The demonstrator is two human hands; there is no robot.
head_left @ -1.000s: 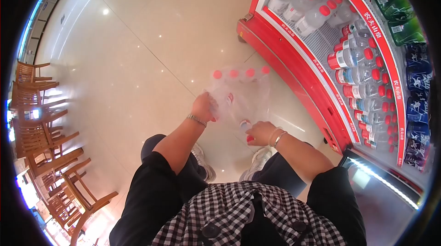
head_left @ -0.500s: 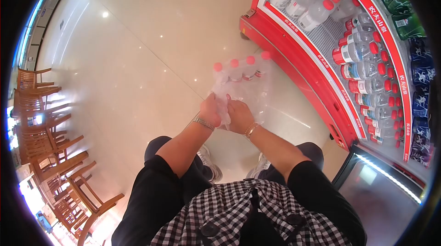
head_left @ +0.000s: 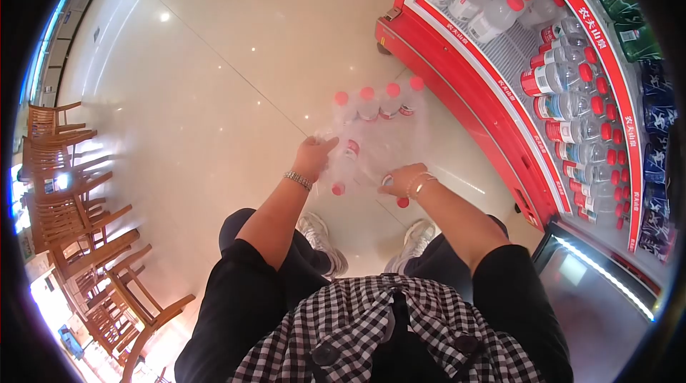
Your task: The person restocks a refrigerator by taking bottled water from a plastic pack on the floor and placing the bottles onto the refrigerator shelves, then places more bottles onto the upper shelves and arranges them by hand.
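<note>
Bottles (head_left: 368, 107) with red caps, four in a row: where do we have them?

Just beyond our shoes (head_left: 323, 241), against the pale floor (head_left: 214, 140), inside clear plastic wrap (head_left: 386, 141). Their caps line the far end of it.

And what is our left hand (head_left: 311, 157) doing?

It sits at the left edge of the wrap, one finger stretched out over it. Whether we pinch any of it, we cannot tell. Just beside that hand shows one more bottle (head_left: 347, 160), its red cap turned towards us.

How about our right hand (head_left: 407, 180)?

We have it curled round a single bottle (head_left: 403, 202), at the near right of the wrap; the cap pokes out below our fingers, and most of the rest is hidden.

What stands around us?

To our right, a red cooler (head_left: 471, 101) shelved with more drinks (head_left: 563, 108), many of them clear with red caps too. Wooden chairs (head_left: 68, 213) stand over on our left, well apart from the wrap.
</note>
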